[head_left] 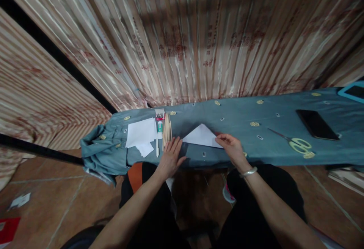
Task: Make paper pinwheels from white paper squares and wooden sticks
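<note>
In the head view, the white paper [201, 136] lies on the cloth-covered bench [239, 116], between both hands, in a triangle shape. The right hand [232, 149] pinches its right corner. The left hand [169, 159] is flat, fingers slightly apart, near the left corner; it seems to hold nothing. I judge that folding is in hand, and the next move calls for steady edges and even pressing. The glue stick [159, 128] label and the curtain [187, 21] print are too small to read.
</note>
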`<act>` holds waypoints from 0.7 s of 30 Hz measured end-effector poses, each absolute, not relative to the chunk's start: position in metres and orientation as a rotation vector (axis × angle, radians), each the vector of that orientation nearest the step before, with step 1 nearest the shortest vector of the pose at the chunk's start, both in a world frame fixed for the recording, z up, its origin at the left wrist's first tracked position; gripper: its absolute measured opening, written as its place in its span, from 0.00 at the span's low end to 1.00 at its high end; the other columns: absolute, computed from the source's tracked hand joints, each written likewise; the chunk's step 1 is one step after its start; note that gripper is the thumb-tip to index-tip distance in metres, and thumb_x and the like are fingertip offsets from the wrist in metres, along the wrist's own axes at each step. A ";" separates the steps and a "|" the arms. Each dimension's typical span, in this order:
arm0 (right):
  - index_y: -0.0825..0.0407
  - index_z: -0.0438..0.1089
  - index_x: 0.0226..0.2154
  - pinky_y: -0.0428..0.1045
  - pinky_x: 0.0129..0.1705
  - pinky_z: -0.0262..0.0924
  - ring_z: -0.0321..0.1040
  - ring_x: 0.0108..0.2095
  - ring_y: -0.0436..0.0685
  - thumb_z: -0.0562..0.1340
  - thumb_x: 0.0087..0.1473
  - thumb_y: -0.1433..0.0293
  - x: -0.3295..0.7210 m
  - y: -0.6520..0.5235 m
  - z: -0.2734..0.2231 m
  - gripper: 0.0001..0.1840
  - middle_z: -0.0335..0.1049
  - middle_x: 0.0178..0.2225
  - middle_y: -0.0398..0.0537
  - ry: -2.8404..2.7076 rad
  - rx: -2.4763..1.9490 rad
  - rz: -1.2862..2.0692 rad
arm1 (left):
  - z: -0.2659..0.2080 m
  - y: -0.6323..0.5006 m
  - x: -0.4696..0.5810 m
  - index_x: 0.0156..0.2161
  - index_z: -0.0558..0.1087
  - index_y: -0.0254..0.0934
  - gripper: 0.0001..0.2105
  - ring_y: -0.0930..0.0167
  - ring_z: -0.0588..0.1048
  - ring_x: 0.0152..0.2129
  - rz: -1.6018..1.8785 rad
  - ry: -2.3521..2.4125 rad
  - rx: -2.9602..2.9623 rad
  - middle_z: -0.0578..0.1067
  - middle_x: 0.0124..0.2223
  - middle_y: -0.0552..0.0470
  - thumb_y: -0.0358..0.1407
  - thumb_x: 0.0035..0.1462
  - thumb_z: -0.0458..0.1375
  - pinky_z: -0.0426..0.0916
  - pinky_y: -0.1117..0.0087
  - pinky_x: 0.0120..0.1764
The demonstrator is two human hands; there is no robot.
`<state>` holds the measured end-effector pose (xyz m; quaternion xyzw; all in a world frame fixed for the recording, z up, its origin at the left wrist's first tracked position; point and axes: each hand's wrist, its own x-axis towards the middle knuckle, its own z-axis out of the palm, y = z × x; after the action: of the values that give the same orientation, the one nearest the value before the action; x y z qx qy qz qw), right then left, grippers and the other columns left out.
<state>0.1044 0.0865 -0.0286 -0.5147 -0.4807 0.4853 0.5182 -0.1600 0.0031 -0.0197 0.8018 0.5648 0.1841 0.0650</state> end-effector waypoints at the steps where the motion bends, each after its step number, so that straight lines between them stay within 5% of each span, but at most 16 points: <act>1: 0.52 0.72 0.25 0.54 0.45 0.64 0.72 0.40 0.59 0.71 0.33 0.50 0.103 0.086 -0.025 0.23 0.76 0.44 0.54 -1.127 -1.208 1.161 | -0.017 0.004 -0.158 0.66 0.54 0.33 0.29 0.58 0.52 0.66 0.678 1.682 2.315 0.56 0.68 0.36 0.44 0.64 0.50 0.49 0.49 0.65; 5: 0.51 0.72 0.27 0.55 0.50 0.62 0.69 0.50 0.62 0.70 0.40 0.53 0.096 0.082 -0.012 0.19 0.70 0.52 0.55 -1.192 -1.107 1.080 | -0.006 0.008 -0.143 0.60 0.64 0.40 0.26 0.58 0.64 0.60 1.148 1.545 1.629 0.64 0.64 0.40 0.43 0.58 0.58 0.56 0.53 0.62; 9: 0.50 0.72 0.29 0.57 0.56 0.58 0.63 0.57 0.63 0.66 0.50 0.58 0.081 0.070 -0.004 0.13 0.68 0.54 0.55 -1.405 -1.047 0.974 | 0.002 0.014 -0.127 0.57 0.65 0.35 0.26 0.57 0.77 0.45 1.251 1.265 0.723 0.72 0.55 0.35 0.45 0.57 0.59 0.68 0.53 0.52; 12: 0.49 0.72 0.30 0.59 0.57 0.57 0.64 0.56 0.62 0.63 0.54 0.62 0.067 0.058 0.001 0.08 0.67 0.56 0.54 -1.601 -1.040 0.888 | 0.009 0.020 -0.126 0.60 0.59 0.34 0.28 0.57 0.79 0.43 1.231 1.057 0.363 0.72 0.53 0.33 0.51 0.62 0.50 0.71 0.53 0.47; 15: 0.49 0.72 0.31 0.56 0.56 0.59 0.67 0.55 0.60 0.61 0.56 0.66 0.056 0.048 0.005 0.06 0.66 0.57 0.54 -1.775 -0.979 0.820 | 0.014 0.025 -0.133 0.55 0.65 0.35 0.27 0.58 0.79 0.39 1.256 0.980 0.246 0.75 0.48 0.37 0.54 0.63 0.44 0.73 0.53 0.44; 21: 0.48 0.71 0.32 0.55 0.57 0.60 0.67 0.55 0.58 0.59 0.58 0.68 0.050 0.042 0.003 0.06 0.68 0.55 0.53 -1.927 -0.940 0.785 | 0.015 0.031 -0.145 0.43 0.72 0.35 0.10 0.67 0.78 0.31 1.278 1.066 0.182 0.78 0.36 0.48 0.37 0.57 0.58 0.75 0.62 0.38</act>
<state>0.0498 0.0417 0.0027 -0.3745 -0.7674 0.3126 0.4161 -0.1448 0.0314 0.0148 0.0807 0.4729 0.5671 0.6695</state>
